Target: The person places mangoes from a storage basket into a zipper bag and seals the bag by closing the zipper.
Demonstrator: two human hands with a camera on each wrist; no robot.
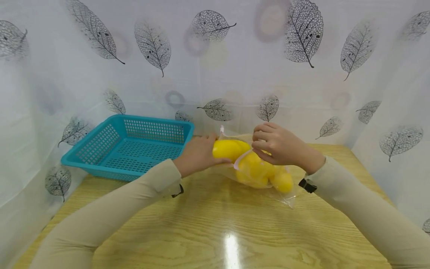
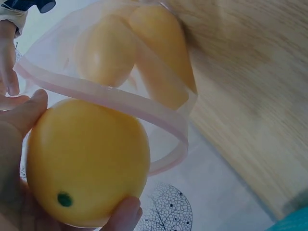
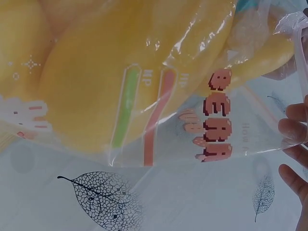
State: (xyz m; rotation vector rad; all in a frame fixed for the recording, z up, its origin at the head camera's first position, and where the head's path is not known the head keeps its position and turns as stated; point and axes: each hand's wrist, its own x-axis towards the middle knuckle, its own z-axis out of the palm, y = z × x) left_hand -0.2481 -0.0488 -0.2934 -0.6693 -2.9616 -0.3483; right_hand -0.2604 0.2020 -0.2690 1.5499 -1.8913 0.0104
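Note:
My left hand (image 1: pixel 199 153) grips a smooth, shiny yellow fruit (image 2: pixel 89 161) with a small green spot at one end. That fruit is at the mouth of a clear plastic zip bag (image 1: pixel 250 179), in front of its pink-edged rim (image 2: pixel 110 96) in the left wrist view. Several more yellow fruits (image 1: pixel 256 164) lie inside the bag on the table. At the bag's upper edge, my right hand (image 1: pixel 279 144) pinches the plastic with curled fingers. Printed letters and coloured bars show on the bag (image 3: pixel 216 115) in the right wrist view.
A blue-green plastic basket (image 1: pixel 134 173) with slotted sides stands left of the bag at the back of the wooden table (image 1: pixel 201 224). White curtain-like sheeting (image 1: pixel 228 78) with leaf prints hangs behind and along both sides.

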